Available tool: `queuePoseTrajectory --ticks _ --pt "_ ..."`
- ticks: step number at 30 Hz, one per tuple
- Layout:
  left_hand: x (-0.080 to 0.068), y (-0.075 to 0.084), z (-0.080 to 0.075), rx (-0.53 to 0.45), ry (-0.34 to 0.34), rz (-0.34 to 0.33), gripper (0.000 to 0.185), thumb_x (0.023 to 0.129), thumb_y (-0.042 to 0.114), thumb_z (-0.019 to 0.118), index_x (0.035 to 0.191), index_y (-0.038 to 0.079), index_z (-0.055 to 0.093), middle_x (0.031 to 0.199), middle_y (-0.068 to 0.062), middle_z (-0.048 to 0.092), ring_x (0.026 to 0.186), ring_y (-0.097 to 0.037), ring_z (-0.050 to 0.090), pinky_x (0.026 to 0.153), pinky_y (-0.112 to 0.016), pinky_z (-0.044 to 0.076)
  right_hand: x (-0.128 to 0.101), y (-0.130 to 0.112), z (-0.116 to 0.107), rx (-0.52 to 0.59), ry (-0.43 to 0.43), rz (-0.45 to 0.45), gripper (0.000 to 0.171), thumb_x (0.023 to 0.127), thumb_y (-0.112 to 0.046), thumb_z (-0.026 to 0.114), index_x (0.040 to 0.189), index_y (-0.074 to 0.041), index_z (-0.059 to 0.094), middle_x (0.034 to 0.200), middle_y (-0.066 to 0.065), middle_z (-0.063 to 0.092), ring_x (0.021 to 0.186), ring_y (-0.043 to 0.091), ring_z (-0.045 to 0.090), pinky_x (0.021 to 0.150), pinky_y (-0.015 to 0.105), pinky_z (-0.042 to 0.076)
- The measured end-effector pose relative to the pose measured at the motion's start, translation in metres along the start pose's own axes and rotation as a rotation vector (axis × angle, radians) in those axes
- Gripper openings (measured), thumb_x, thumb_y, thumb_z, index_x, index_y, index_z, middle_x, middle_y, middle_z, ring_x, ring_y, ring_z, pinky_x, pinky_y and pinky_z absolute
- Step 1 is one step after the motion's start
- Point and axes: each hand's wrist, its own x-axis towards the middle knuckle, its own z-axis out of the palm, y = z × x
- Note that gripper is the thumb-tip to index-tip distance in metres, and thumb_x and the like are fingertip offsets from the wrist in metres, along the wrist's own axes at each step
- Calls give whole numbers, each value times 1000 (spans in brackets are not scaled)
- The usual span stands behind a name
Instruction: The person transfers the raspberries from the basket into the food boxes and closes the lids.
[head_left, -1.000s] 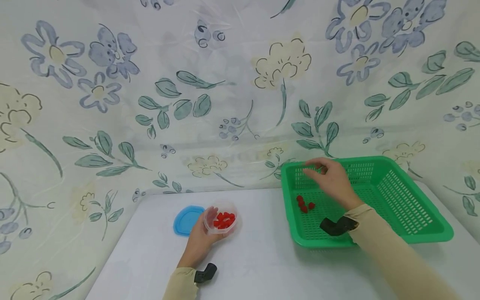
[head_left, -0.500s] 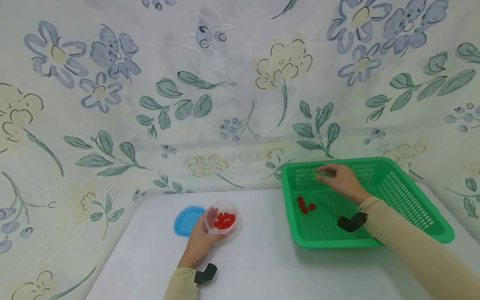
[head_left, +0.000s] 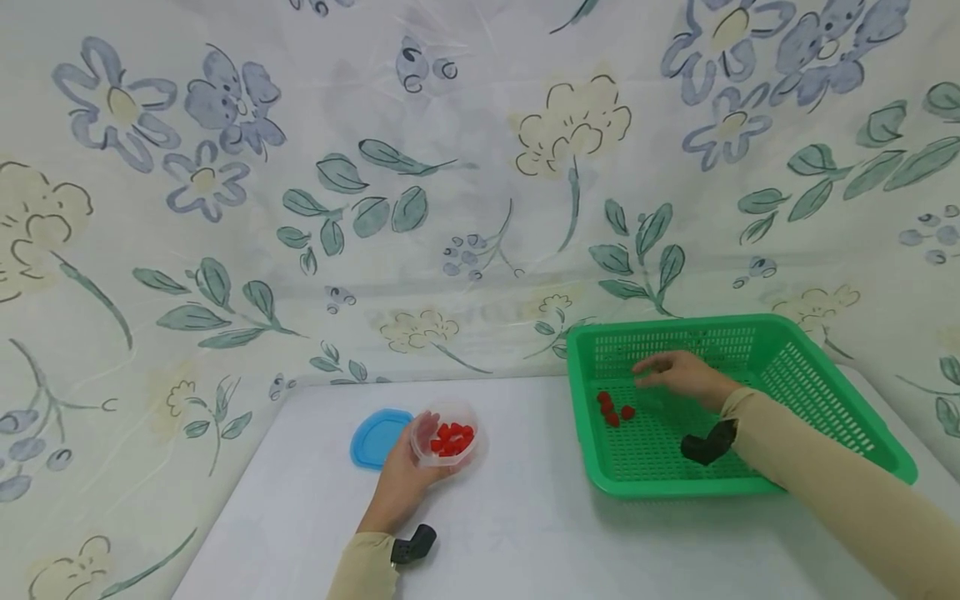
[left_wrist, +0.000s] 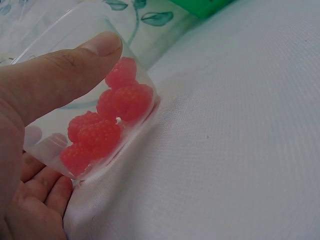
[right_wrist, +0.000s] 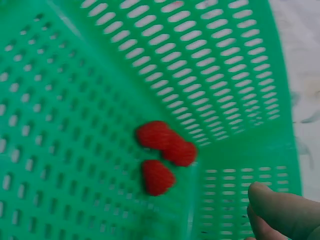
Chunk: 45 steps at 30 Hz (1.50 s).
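Observation:
My left hand (head_left: 401, 483) holds a clear plastic tub (head_left: 454, 413), its thumb over the near side and fingers curled round the other. Several red raspberries (left_wrist: 110, 120) lie at the bottom of the tub, which tilts close over the white cloth in the left wrist view. My right hand (head_left: 686, 375) is inside the green basket (head_left: 690, 488), fingers loosely bent and nothing visible between them. To the left of its fingertips, several more raspberries (head_left: 607, 408) lie on the basket floor. In the right wrist view, the thumb (right_wrist: 280, 207) stands apart from those raspberries (right_wrist: 158, 177).
A blue lid (head_left: 372, 442) lies on the white table (head_left: 525, 533) just left of the tub. The basket has raised, slotted walls and stands at the right. A flowered cloth (head_left: 480, 183) hangs behind the table.
My right hand has shifted right and a little lower inside the basket, its fingers loosening. The left hand and tub stay in place, and the raspberries lie as before.

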Motion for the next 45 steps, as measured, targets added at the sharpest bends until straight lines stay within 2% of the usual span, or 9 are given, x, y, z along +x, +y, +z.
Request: queuePoseTrajectory --ticks 19,21,24,26,29,33,37,41,45 --pt "1 -1 0 -4 3 4 93 77 14 88 154 20 36 152 -2 48 143 -31 37 105 -51 46 4 7 14 -108 -121 31 36 90 -15 73 122 1 69 143 33 47 133 53 41 104 62 41" --pt "2 -1 1 -9 1 4 94 77 14 88 154 20 36 152 -2 47 143 -30 37 106 -51 46 5 7 15 -119 -124 35 35 89 -13 74 121 1 69 139 30 52 127 48 48 103 61 42" --pt "2 -1 1 -8 -2 6 95 77 15 88 155 19 34 153 -2 46 144 -30 37 106 -50 46 6 6 16 -127 -128 48 35 87 -10 75 120 1 70 123 22 62 108 35 58 98 55 46" --pt "2 0 1 -2 0 6 95 77 16 88 155 20 34 153 -2 46 144 -30 36 106 -50 46 7 6 17 -131 -128 49 35 86 -9 75 119 1 70 109 14 65 95 26 57 92 49 48" --pt "1 1 0 3 2 2 95 77 16 88 155 20 34 153 -2 46 144 -30 36 106 -52 46 8 6 18 -129 -130 44 34 86 -8 75 118 1 70 98 9 63 86 22 54 85 42 47" --pt "0 1 0 10 5 17 93 78 15 88 155 17 35 152 -3 47 143 -30 37 109 -51 43 9 8 19 -135 -131 33 32 87 -9 75 117 1 71 105 12 64 91 23 57 84 43 49" --pt "0 0 0 11 12 35 92 78 13 88 154 15 36 152 -5 48 143 -30 38 110 -50 42 9 7 19 -145 -128 23 32 87 -11 76 116 1 71 118 18 65 103 29 61 92 51 50" --pt "1 -1 1 7 16 24 92 77 14 88 154 17 36 152 -3 48 143 -29 38 111 -49 41 9 5 17 -142 -120 28 33 88 -12 75 117 2 70 121 22 64 107 33 61 94 55 50" --pt "1 -4 1 12 17 18 93 77 15 88 154 18 35 152 -3 47 143 -29 38 110 -49 42 7 2 17 -145 -120 17 34 89 -14 75 119 2 69 121 21 64 105 31 62 93 54 51"
